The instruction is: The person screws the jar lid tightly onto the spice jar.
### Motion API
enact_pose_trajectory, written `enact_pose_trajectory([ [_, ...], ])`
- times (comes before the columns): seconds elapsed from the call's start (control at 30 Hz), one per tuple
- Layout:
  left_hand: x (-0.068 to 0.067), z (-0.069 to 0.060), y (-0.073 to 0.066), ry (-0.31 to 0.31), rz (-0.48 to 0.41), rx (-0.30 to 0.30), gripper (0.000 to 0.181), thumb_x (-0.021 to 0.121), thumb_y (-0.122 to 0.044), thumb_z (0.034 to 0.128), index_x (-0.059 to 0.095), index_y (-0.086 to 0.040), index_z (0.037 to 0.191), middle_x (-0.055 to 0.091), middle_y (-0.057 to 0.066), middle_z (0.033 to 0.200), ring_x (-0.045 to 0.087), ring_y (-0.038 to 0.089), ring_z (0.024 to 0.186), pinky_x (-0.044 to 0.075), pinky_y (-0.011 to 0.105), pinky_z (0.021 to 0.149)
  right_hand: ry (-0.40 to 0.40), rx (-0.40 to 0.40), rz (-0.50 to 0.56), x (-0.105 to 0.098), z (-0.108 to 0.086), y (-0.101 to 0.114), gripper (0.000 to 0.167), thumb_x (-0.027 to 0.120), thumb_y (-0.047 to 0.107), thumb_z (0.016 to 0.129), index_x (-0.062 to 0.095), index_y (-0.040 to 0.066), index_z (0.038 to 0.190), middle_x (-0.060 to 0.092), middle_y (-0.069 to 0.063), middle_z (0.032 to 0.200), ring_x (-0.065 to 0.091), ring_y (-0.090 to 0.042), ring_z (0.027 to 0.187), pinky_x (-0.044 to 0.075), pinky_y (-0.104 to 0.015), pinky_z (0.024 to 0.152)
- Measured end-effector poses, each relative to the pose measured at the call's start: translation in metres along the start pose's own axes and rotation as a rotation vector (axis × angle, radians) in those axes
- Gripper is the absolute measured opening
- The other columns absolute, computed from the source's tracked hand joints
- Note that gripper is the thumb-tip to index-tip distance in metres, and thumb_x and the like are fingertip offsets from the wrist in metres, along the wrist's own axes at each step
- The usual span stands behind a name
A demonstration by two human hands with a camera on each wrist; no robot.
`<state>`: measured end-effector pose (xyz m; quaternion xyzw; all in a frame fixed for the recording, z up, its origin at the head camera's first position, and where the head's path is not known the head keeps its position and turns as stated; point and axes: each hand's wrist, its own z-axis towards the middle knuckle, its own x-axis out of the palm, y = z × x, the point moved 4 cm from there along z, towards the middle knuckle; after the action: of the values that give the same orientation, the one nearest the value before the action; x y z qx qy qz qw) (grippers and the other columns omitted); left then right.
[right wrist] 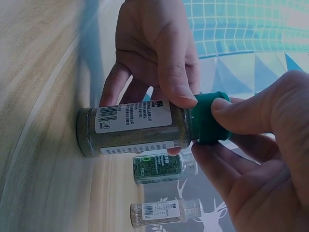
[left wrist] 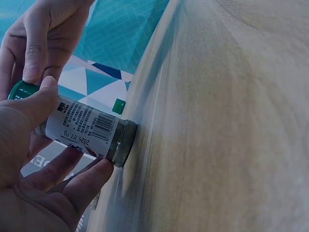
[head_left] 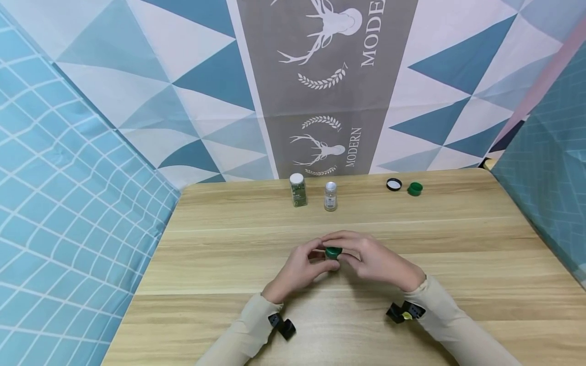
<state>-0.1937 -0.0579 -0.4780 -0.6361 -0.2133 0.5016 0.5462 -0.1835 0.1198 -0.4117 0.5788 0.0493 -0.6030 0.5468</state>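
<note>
Hanging at the left, a blue cloth with white lines runs down beside the wooden table. Next comes the left sleeve, cut off at the bottom edge, with a small black box at the wrist. The left hand grips the side of a jar, which stands upright on the table near the middle. Behind that hand, toward the back edge, stands a jar of green flakes with a pale top. Just right of it is a thinner jar, also upright, behind the gripped jar. The right hand pinches the green lid on top of the gripped jar. Farther right, near the back edge, lie a black lid and, just beside it, a green cap. The right sleeve runs off the bottom, and a teal cloth hangs at the far right.

From above, the two hands cover nearly all of the gripped jar, so just a bit of green shows. Its label is mostly too small to read. I cannot tell if the green lid is tight or loose.
</note>
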Motion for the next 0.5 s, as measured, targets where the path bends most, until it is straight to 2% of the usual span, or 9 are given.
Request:
enact_pose_trajectory([
  [0.13, 0.0002, 0.001, 0.0001, 0.003, -0.002, -0.001, 0.032, 0.077, -0.033, 0.0941, 0.067, -0.022, 0.122, 0.071, -0.006, 0.124, 0.068, 0.011, 0.117, 0.054, 0.024, 0.102, -0.018, 0.015, 0.017, -0.0004, 0.0008, -0.0015, 0.042, 0.071, 0.0, 0.095, 0.067, 0.012, 0.135, 0.064, -0.002, 0.141, 0.062, -0.021, 0.13, 0.056, -0.035, 0.103],
  [0.3, -0.0003, 0.0011, -0.0005, 0.001, -0.007, 0.001, 0.034, 0.077, -0.031, 0.0942, 0.067, -0.022, 0.126, 0.071, -0.005, 0.125, 0.069, 0.011, 0.115, 0.055, 0.024, 0.101, -0.045, 0.041, 0.034, -0.0017, 0.0017, -0.0031, 0.037, 0.077, 0.009, 0.093, 0.071, 0.011, 0.129, 0.066, -0.005, 0.135, 0.064, -0.019, 0.125, 0.059, -0.034, 0.099],
  [0.5, -0.0005, 0.001, -0.0001, 0.003, -0.005, -0.003, 0.036, 0.077, -0.032, 0.0946, 0.066, -0.024, 0.128, 0.07, -0.006, 0.125, 0.069, 0.01, 0.114, 0.055, 0.024, 0.102, -0.043, 0.081, 0.071, -0.0025, 0.0008, -0.0042, 0.036, 0.079, 0.011, 0.092, 0.071, 0.009, 0.127, 0.066, -0.007, 0.133, 0.068, -0.016, 0.114, 0.062, -0.032, 0.091],
])
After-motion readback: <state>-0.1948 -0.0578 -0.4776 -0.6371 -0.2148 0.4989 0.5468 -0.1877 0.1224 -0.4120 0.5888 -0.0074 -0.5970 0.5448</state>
